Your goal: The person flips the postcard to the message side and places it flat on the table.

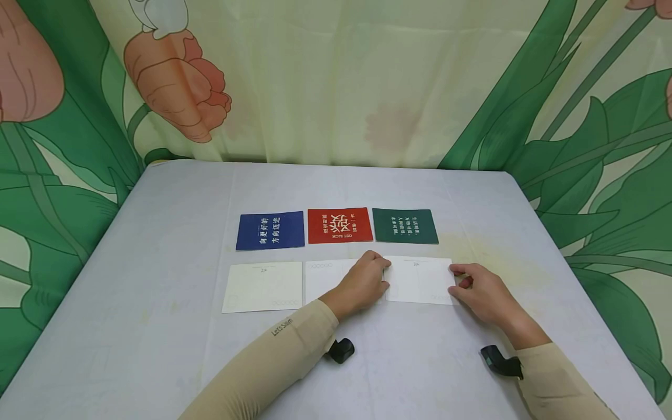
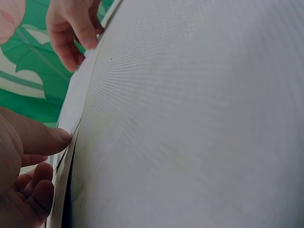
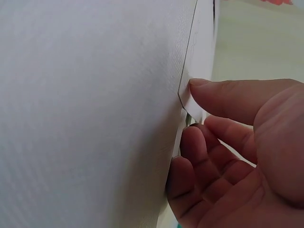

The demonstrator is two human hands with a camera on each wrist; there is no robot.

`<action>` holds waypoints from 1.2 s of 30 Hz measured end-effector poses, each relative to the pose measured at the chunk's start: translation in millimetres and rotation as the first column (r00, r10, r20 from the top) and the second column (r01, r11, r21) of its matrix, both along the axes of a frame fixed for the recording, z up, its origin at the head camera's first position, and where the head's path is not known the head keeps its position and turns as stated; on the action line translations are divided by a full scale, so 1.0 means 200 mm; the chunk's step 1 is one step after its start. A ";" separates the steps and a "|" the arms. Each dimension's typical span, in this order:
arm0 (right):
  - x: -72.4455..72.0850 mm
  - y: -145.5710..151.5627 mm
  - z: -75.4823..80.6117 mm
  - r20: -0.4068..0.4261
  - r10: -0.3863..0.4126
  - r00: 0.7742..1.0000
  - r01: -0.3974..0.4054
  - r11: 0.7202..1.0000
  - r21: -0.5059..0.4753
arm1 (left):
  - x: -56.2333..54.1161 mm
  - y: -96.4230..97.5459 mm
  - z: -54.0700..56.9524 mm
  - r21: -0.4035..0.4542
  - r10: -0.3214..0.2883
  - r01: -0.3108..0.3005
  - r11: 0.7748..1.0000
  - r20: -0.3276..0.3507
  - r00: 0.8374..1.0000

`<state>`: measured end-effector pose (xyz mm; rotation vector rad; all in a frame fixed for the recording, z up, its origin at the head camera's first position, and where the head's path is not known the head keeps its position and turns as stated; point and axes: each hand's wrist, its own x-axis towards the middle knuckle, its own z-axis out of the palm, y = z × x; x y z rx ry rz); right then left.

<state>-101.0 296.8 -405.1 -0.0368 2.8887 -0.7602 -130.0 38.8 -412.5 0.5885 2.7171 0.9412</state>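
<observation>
The right grip (image 3: 268, 147) rests its thumb on the white card (image 3: 193, 59) near one end, fingers curled beside it. The table (image 3: 80, 114) lies left of the card, a pale curtain (image 3: 259, 42) right.

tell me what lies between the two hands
The rightmost white card lies between the left hand and the right hand, which are at its opposite side edges; the head view shows this.

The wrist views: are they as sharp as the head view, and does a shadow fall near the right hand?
Head view: sharper, large print on the red card clear, the right hand crisp. Left wrist view: cloth blurred toward the right edge. Right wrist view: cloth soft at left, with a dark shadow beside that hand.
</observation>
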 end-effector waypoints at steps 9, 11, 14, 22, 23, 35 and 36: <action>0.00 -0.02 0.01 0.000 0.001 1.000 -0.001 1.000 0.022 | 0.00 0.01 0.00 -0.005 0.002 -0.002 1.000 0.005 1.000; 0.00 -0.02 0.01 0.001 0.004 1.000 -0.004 1.000 0.024 | 0.00 0.00 0.00 -0.003 0.001 -0.001 1.000 0.002 1.000; 0.00 -0.02 0.01 0.003 0.006 1.000 -0.006 1.000 0.028 | 0.00 0.00 -0.01 -0.004 -0.001 0.001 1.000 -0.007 1.000; 0.00 -0.02 0.01 0.001 0.011 1.000 -0.011 0.999 0.034 | 0.00 -0.01 -0.01 -0.028 -0.023 0.021 0.999 -0.062 0.998; 0.00 -0.02 0.02 0.001 0.012 1.000 -0.012 0.999 0.032 | 0.00 -0.01 -0.01 -0.033 -0.031 0.028 0.999 -0.070 0.997; 0.00 -0.04 0.14 -0.050 0.065 0.997 -0.066 0.997 -0.027 | -0.02 -0.18 0.15 -0.008 -0.073 0.072 0.997 -0.088 0.993; -0.01 -0.05 0.15 -0.061 0.075 0.995 -0.077 0.997 -0.031 | -0.02 -0.20 0.16 0.003 -0.073 0.074 0.997 -0.084 0.994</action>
